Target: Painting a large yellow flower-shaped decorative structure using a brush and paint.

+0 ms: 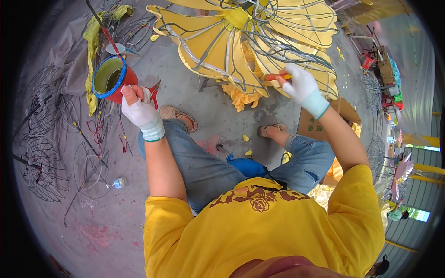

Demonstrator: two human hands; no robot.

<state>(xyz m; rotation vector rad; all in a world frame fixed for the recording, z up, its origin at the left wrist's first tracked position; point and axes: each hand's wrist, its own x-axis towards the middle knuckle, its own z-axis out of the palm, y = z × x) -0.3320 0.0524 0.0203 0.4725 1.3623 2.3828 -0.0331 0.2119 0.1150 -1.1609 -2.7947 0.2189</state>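
My left hand (pixel 140 110), in a white glove with bare fingertips, grips a red cup (pixel 127 82) with a blue rim by its side. The cup is tilted and has pale yellowish liquid inside. My right hand (pixel 301 87), gloved the same way, closes on a slim orange-red brush-like tool (pixel 273 77); its working end cannot be made out clearly. That hand is at the lower right edge of a big yellow flower form (pixel 204 44), whose fabric petals are stretched over grey wire ribs. Loose yellow-orange fabric (pixel 241 98) hangs beneath the petals.
Wire frames (pixel 41 157) and loose rods lie on the grey floor to the left, beside a small plastic bottle (pixel 120 183). Red-handled pliers (pixel 154 91) show behind the left hand. A cardboard box (pixel 310 123) stands by my right leg. More wire bundles (pixel 371 92) are at the right.
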